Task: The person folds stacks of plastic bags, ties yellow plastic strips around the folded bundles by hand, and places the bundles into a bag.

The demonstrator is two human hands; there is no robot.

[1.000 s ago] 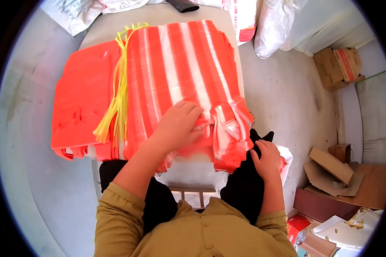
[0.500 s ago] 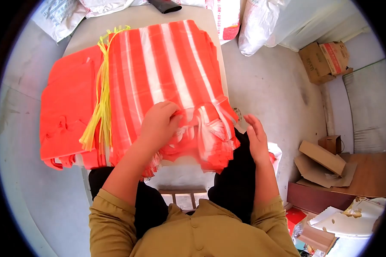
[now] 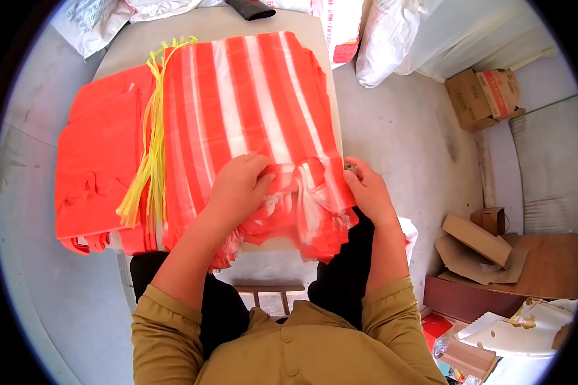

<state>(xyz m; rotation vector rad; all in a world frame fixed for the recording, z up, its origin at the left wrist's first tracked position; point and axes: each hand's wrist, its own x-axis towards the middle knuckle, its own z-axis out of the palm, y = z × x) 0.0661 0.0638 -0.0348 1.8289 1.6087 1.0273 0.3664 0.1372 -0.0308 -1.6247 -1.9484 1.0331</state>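
A thick stack of red-and-white striped plastic bags (image 3: pixel 237 96) lies on the table, its near edge crumpled into loose handle folds. My left hand (image 3: pixel 241 186) rests on the near part of the stack, fingers curled and pinching the top bag's gathered plastic. At the stack's right edge is my right hand (image 3: pixel 371 196), thumb and forefinger closed at the side of the top bag; the fingertips' contact is partly hidden. Yellow plastic ties (image 3: pixel 153 138) run along the stack's left side. Farther left sits a pile of plain red bags (image 3: pixel 99 154).
The beige table (image 3: pixel 167 29) holds both piles, with a black object (image 3: pixel 250 9) at its far edge. White sacks (image 3: pixel 93 25) stand behind it. Cardboard boxes (image 3: pixel 481 96) are at the far right, and an opened carton (image 3: pixel 478 247) lies on a brown surface nearer me.
My right hand has moved left from beside the stack to its right edge, and its fingers have closed in. The top bag's right side lies straighter. My left hand stays almost in place.
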